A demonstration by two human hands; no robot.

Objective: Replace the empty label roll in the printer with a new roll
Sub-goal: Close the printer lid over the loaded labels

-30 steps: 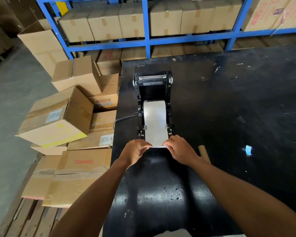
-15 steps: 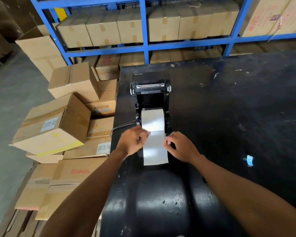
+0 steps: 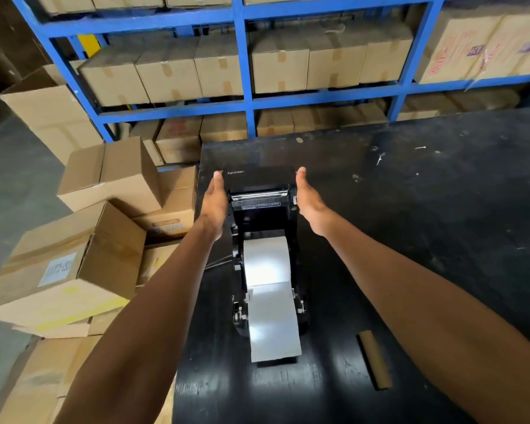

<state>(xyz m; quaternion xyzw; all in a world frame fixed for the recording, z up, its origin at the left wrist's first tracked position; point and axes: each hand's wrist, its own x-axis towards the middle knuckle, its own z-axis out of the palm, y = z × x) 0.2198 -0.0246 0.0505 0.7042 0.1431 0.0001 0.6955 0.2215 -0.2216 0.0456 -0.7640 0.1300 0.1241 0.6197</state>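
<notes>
Both hands left the white paper label strip (image 3: 273,319) and rose to the black plastic printer's raised lid (image 3: 260,175); left hand (image 3: 215,203) and right hand (image 3: 310,203) flank it with released grip, probably about to close it.

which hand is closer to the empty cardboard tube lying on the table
Right. The right hand is beside the open printer lid, far beyond the cardboard tube. The left hand is across the printer, farther still.

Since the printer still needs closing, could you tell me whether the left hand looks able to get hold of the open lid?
Probably yes: the left hand is open, flat beside the lid, with nothing between them; whether they touch is unclear.
</notes>
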